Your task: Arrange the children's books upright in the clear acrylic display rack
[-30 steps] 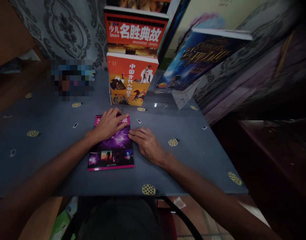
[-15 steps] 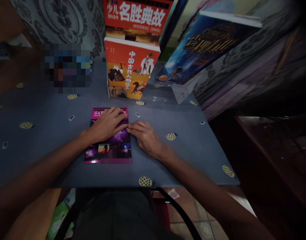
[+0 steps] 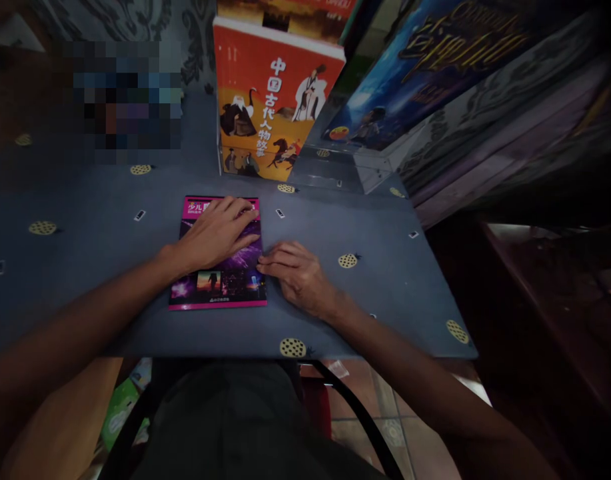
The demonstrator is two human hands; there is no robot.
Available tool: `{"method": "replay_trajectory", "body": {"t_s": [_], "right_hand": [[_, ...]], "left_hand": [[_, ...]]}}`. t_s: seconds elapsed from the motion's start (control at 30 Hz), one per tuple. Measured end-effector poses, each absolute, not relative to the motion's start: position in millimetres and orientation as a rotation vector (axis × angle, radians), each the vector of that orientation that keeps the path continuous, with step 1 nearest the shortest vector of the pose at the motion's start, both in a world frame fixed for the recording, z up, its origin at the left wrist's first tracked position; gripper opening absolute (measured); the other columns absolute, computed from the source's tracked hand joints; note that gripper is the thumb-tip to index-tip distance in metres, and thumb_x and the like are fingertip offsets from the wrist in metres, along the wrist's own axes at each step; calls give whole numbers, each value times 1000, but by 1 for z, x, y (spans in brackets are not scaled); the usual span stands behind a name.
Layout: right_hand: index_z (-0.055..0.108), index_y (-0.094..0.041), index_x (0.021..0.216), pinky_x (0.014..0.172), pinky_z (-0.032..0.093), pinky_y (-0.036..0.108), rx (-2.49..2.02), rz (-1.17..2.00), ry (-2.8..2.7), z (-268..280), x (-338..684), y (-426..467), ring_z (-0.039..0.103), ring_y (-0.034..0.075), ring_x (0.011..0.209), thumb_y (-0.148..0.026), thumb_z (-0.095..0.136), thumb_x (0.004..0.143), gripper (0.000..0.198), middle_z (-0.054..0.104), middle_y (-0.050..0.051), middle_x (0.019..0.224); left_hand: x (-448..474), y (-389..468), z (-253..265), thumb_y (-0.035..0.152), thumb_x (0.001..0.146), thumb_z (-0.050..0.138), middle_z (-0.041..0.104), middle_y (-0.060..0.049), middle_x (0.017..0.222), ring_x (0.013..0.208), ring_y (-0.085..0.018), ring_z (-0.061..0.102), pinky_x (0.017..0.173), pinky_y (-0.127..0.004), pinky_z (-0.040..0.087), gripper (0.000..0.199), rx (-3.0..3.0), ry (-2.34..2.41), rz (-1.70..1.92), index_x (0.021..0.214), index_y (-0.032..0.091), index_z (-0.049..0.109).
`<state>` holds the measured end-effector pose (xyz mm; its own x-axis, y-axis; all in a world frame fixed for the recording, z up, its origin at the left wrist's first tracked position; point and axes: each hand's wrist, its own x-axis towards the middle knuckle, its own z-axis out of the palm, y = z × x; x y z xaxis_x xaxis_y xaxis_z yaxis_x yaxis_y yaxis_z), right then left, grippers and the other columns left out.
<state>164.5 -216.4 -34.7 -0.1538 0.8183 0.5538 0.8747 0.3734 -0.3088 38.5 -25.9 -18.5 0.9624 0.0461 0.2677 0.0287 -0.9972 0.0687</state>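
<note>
A thin purple and black book (image 3: 232,283) lies closed on the table, its cover facing up with small pictures along the lower part. My left hand (image 3: 218,230) rests flat across the upper cover, fingers stretched out, hiding much of the title. At the book's right edge, my right hand (image 3: 300,277) has its thumb and fingers pinched together on the edge, about halfway down. The exact hold of those fingertips is partly hidden.
A clear stand (image 3: 352,173) behind the book holds an orange-red book (image 3: 265,113) and a blue book (image 3: 415,80). The table (image 3: 125,253) wears a grey-blue cloth with pineapple prints. A blurred pile (image 3: 128,100) sits at the back left.
The view has tilted down and closer, so the stand's books reach out of the top. My right hand has shifted slightly down along the book's right edge; my left hand stays on the cover.
</note>
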Motion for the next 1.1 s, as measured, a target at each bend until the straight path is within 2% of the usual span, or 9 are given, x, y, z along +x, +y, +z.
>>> {"method": "replay_trajectory", "body": {"t_s": [0.23, 0.37, 0.5, 0.67, 0.77, 0.9, 1.03, 1.1], "right_hand": [[74, -20, 97, 84, 52, 38, -1474, 30, -1965, -38, 171, -213, 66, 20, 89, -8, 45, 97, 32, 77, 5, 94], [75, -21, 95, 88, 53, 38, -1479, 121, -1898, -36, 172, -213, 69, 19, 91, -3, 44, 92, 36, 78, 4, 97], [76, -22, 92, 90, 54, 35, -1478, 238, -1823, -35, 174, -213, 71, 16, 93, 1, 41, 88, 43, 78, 2, 96], [78, -20, 92, 93, 53, 36, -1526, 267, -1790, -35, 173, -210, 70, 18, 97, 0, 41, 84, 43, 77, 2, 96], [78, -21, 93, 94, 52, 35, -1567, 274, -1795, -33, 170, -209, 69, 18, 96, 0, 42, 81, 43, 76, 2, 97], [77, -21, 95, 91, 52, 33, -1561, 251, -1819, -28, 163, -213, 67, 18, 93, -5, 47, 85, 35, 73, 3, 100], [74, -19, 106, 94, 51, 37, -1551, 203, -1889, -27, 157, -224, 65, 20, 100, -19, 57, 92, 22, 69, 7, 109], [73, -19, 111, 99, 49, 40, -1553, 180, -1923, -28, 155, -229, 63, 22, 107, -27, 60, 95, 22, 67, 9, 113]], "left_hand": [[37, -31, -20, 33, 103, 39, 62, -18, 124, 118, -34, 54, 99, -50, 45, 39, 3131, 5, 366, 130, 13, 59], [25, -33, -22, 34, 103, 38, 57, -17, 138, 132, -32, 49, 110, -51, 40, 44, 3038, -49, 327, 140, 15, 53], [4, -43, -21, 51, 104, 32, 44, -18, 156, 149, -32, 32, 121, -56, 24, 60, 2971, -54, 192, 150, 13, 43], [-9, -59, -16, 77, 93, 32, 27, -19, 166, 155, -34, 18, 124, -58, 10, 91, 2940, 36, 14, 157, 11, 31], [-7, -65, -14, 84, 87, 37, 23, -17, 168, 156, -37, 15, 123, -61, 8, 100, 2920, 109, -28, 159, 15, 28], [-6, -69, -11, 85, 83, 43, 24, -19, 167, 156, -37, 16, 123, -60, 9, 104, 2906, 175, -40, 157, 14, 32], [-6, -72, -8, 84, 83, 44, 25, -21, 166, 155, -37, 17, 123, -60, 11, 104, 2910, 196, -46, 156, 11, 34], [-7, -73, -8, 83, 83, 44, 27, -22, 165, 155, -38, 18, 123, -60, 12, 105, 2914, 203, -34, 155, 8, 35]]}}
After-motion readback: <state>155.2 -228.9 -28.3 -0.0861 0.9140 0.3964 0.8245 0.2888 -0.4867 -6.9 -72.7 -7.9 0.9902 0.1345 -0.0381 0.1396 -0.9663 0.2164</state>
